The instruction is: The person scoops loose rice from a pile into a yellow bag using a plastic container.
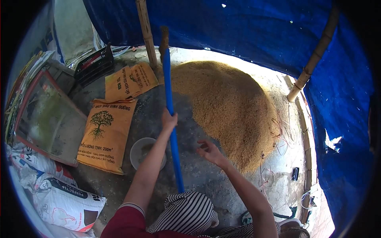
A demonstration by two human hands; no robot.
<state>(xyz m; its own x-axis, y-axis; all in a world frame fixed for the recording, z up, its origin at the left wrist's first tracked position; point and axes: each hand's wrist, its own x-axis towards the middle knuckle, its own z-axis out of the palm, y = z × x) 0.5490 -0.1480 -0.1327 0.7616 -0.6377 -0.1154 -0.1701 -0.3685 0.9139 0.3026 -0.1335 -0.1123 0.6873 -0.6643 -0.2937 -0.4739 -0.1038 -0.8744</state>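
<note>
My left hand [170,120] is wrapped around a long blue pole [173,148]. The pole stands nearly vertical in the head view, and its far end has a brown, rough piece [164,37]. My right hand [210,152] is apart from the pole, held over the floor by the near edge of a heap of golden-brown husk-like grains [234,107]. Its fingers are loosely bent and apart, with nothing in them. Below my left forearm sits a pale round bowl [137,152], partly hidden by the arm. Black-and-white striped cloth [190,212] covers the pole's lower end.
An orange printed sack [105,137] lies left of the bowl, with smaller orange sacks [131,81] behind. A black crate [94,65], a framed panel [47,115] and white sacks [69,202] line the left. Bamboo posts [313,59] and blue tarpaulin [246,31] border the area. Thin wires [279,135] lie right.
</note>
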